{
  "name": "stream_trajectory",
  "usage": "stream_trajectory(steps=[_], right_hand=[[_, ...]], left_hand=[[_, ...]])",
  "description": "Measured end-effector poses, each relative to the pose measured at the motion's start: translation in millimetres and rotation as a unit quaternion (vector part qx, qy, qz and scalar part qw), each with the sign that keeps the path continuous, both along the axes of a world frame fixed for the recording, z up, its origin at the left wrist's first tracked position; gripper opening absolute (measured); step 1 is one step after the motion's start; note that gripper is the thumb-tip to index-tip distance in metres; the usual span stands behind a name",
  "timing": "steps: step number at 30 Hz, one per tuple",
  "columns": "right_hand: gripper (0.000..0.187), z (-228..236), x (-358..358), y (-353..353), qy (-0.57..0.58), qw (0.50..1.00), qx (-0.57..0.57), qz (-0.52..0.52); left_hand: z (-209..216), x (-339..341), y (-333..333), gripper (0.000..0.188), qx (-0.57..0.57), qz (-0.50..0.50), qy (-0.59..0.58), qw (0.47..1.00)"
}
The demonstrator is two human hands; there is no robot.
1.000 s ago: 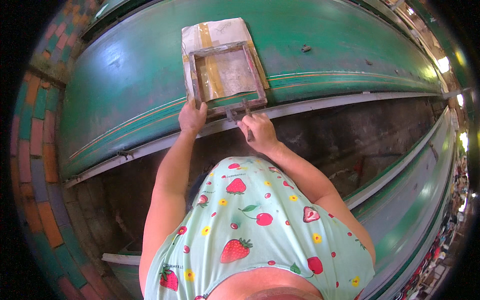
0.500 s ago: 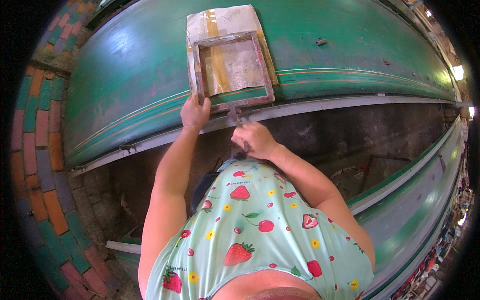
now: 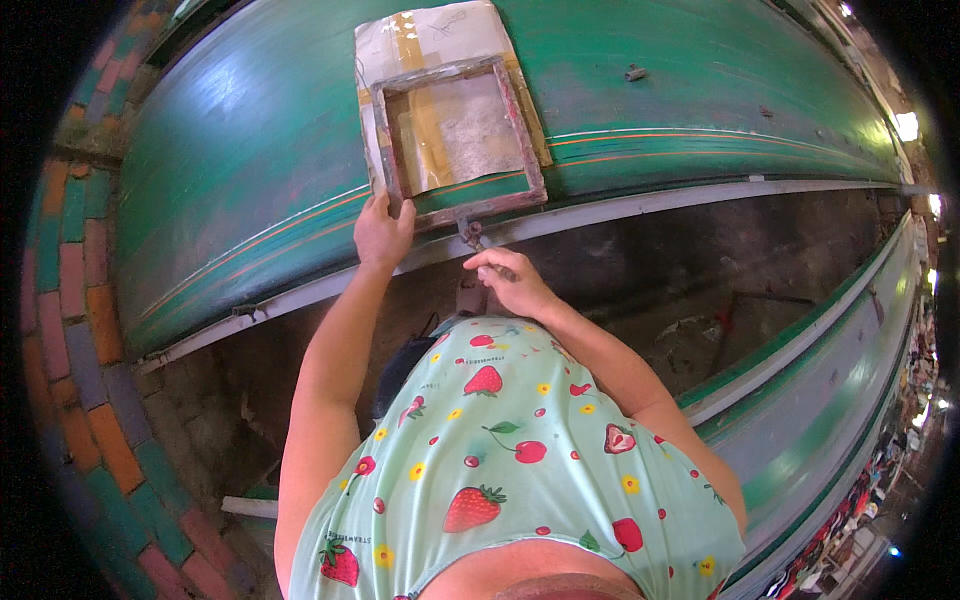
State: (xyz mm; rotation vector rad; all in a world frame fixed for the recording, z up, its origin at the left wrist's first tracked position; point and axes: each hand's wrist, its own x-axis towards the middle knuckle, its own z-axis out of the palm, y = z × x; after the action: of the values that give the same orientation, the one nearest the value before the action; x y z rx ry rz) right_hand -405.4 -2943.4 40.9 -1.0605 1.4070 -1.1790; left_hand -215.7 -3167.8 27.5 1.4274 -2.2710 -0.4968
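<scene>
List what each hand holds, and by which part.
The left hand holds the frame by its near left corner. The right hand holds a dark rod; which part is unclear.

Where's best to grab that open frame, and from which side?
Likely by the right bar of the frame, coming from the right: that bar is slim, straight and uncovered, while the left hand is at the near left corner.
</scene>
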Motion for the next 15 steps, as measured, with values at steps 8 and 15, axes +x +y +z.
stream_trajectory(steps=[8,15], right_hand=[[0.021,-16.2,-38.3,55.5,0.108,0.990,-0.054,-0.069],[0.018,-39.7,-35.5,107.0,0.073,0.954,0.013,-0.289]], left_hand=[[10.1,3.8,-25.0,0.051,0.141,-0.002,0.071,0.987],[38.8,0.2,-53.5,0.042,0.219,-0.028,0.162,0.962]])
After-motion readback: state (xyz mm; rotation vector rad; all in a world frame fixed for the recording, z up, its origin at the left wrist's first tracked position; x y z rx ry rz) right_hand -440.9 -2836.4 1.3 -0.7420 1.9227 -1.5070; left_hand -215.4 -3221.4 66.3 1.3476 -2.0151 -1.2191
